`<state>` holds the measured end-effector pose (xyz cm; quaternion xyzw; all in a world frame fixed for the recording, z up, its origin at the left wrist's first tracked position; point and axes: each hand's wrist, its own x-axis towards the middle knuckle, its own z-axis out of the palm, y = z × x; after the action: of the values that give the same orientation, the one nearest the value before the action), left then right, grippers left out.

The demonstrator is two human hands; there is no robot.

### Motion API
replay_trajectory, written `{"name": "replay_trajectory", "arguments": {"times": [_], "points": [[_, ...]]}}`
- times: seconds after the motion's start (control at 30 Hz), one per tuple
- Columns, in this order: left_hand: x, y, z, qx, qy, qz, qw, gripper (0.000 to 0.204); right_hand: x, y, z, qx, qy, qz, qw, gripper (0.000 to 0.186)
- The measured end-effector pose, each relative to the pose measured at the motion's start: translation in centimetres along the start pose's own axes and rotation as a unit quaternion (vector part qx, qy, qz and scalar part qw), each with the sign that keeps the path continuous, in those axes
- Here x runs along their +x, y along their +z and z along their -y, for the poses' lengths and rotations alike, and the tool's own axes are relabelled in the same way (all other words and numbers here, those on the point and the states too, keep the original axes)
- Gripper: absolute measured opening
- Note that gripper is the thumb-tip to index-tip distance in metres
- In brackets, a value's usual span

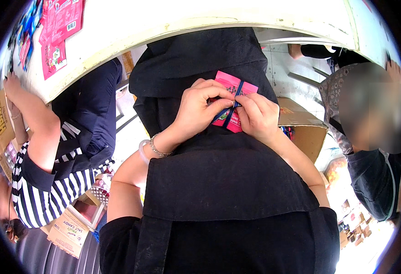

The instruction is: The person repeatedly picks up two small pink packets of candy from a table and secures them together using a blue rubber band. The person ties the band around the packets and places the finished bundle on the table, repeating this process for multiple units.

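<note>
A flat pink packet [250,87] with dark print rests over my lap on the black apron [200,59]. A dark blue ribbon [240,85] crosses its face and meets near the middle. My left hand [196,105], with a bracelet and a pale bangle at its wrist, pinches the ribbon at the crossing between thumb and forefinger. From the other side, my right hand [261,114] pinches it close by, its fingers bent over the packet's right part. The two sets of fingertips almost touch and hide the crossing itself. The packet's underside is out of sight.
Ahead curves the edge of a white table [173,20], with pink packets [63,23] and blue ribbons [27,34] at its far left. Co-workers sit on both sides. An open cardboard box [308,137] stands right of my knees; another carton [70,230] is lower left.
</note>
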<state>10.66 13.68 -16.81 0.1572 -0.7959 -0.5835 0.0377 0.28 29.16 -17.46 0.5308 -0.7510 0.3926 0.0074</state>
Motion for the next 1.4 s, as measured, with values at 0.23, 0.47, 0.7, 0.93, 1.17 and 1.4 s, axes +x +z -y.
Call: {"name": "replay_trajectory", "arguments": {"times": [0.23, 0.47, 0.7, 0.93, 1.17, 1.4], "points": [[0.6, 0.2, -0.7, 0.042, 0.019, -0.021, 0.999, 0.006, 0.7, -1.1, -0.9, -0.101, -0.089, 0.055, 0.989, 0.028], [-0.1, 0.5, 0.0, 0.023, -0.002, -0.07, 0.997, 0.004, 0.2, -2.4, -0.7, -0.128, -0.092, 0.104, 0.982, 0.028], [-1.3, 0.0, 1.4, 0.043, -0.034, -0.141, 0.988, 0.003, -1.3, -3.1, -0.8, -0.132, -0.118, 0.14, 0.974, 0.008], [-1.6, -0.5, 1.1, 0.052, -0.061, -0.122, 0.989, 0.001, -2.0, -3.0, -1.1, -0.104, -0.143, 0.149, 0.973, 0.008], [-1.0, -3.0, 1.5, 0.129, 0.023, -0.072, 0.989, 0.005, -5.0, -3.1, -3.4, -0.011, 0.058, 0.121, 0.991, 0.015], [-0.9, 0.2, 2.0, -0.11, -0.034, -0.077, 0.99, 0.02, 0.2, 0.0, 0.0, 0.228, 0.333, 0.053, 0.913, 0.066]]}}
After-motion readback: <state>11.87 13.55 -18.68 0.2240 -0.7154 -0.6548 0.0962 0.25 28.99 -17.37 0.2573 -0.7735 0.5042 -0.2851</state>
